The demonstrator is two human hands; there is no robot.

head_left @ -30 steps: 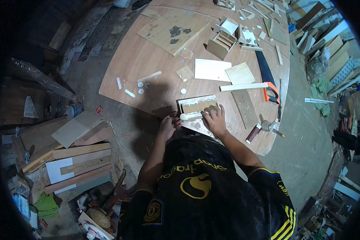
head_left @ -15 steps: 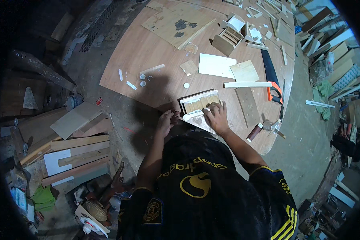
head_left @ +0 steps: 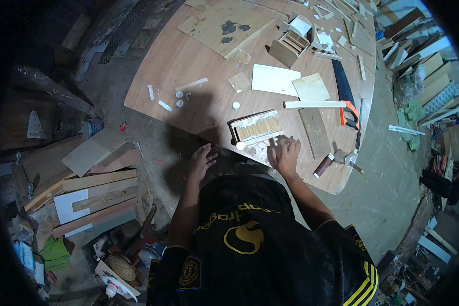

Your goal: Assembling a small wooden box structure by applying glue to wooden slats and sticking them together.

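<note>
A small wooden frame filled with pale slats lies near the front edge of the brown worktable. My right hand rests flat on the table just right of and below that frame, fingers spread, holding nothing. My left hand hangs open at the table's front edge, left of the frame, also holding nothing. A small white round piece sits at the frame's near corner.
A handsaw with an orange handle, a hammer, a long white strip, flat board pieces and small wooden boxes lie on the table. Stacked planks and clutter cover the floor at the left.
Both hands have let go of the slatted frame and drawn back toward my body. The left hand has dropped to the table edge; the frame stays on the table.
</note>
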